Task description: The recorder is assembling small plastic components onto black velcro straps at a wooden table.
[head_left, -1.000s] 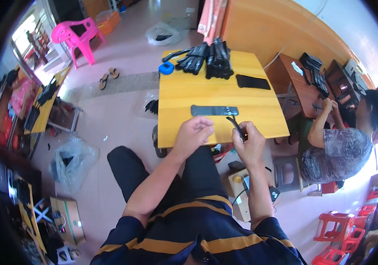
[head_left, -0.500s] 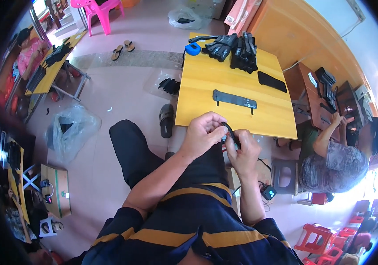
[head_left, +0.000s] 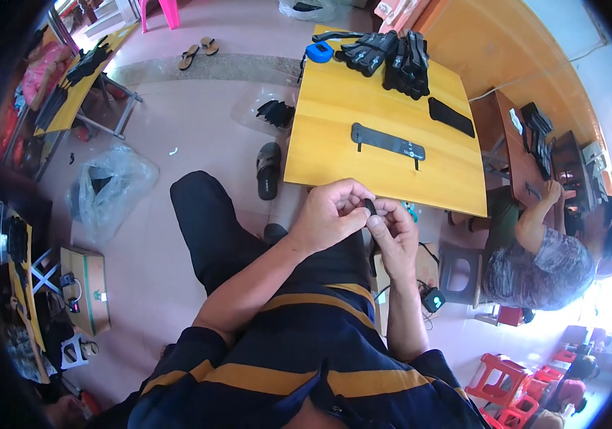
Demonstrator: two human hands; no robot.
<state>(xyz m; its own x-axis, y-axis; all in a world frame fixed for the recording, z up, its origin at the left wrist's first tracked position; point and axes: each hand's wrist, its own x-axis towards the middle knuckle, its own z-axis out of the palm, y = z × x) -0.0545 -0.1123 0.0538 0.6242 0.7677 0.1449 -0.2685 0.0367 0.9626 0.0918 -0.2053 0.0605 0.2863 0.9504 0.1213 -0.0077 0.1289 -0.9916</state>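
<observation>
My left hand (head_left: 326, 220) is closed, thumb and fingers pinching a narrow black strap (head_left: 373, 259) just in front of the yellow table's near edge. Beside it, my right hand (head_left: 396, 232) also pinches the strap, its thumb pressed near the upper end. Part of the strap hangs below the fingers, while some is hidden between them. On the table (head_left: 320, 161) lies a flat, long black piece (head_left: 389, 141) with two small tabs along its near side. Another plain black piece (head_left: 452, 117) rests farther right.
Bundled black pieces (head_left: 407, 68) and a blue round item (head_left: 319, 52) occupy the table's far side. A person (head_left: 542, 264) sits at the right by a brown table. Left on the floor are a plastic bag (head_left: 116, 186), a cardboard box (head_left: 85, 289) and a dark slipper (head_left: 268, 171).
The strap curved up between my hands before; now a length hangs down beside my right hand. My hands have come closer together, and my right fingers have shifted their grip. The view has tilted slightly.
</observation>
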